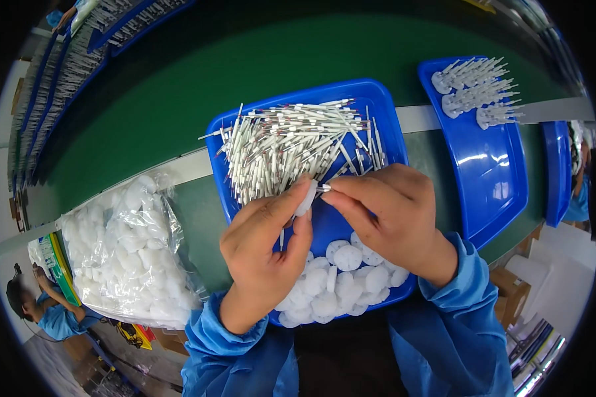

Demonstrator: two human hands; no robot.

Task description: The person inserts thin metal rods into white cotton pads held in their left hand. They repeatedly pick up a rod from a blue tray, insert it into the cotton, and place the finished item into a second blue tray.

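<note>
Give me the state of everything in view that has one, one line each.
Left hand: pinching a white disc
Right hand: pinching a slim part at the disc
White disc: held on edge
Middle blue tray: white sticks heaped at far end, loose discs at near end
Right-hand blue tray: partly filled, stick-and-disc pieces at far end
Clear plastic bag: bulging with rounded white pieces; sealed or open, unclear

Blue trays (120, 25) line the counter's (179, 86) far left corner. Beyond its near edge: a person (61, 322) at left, a cardboard box (512, 290) at right.
</note>
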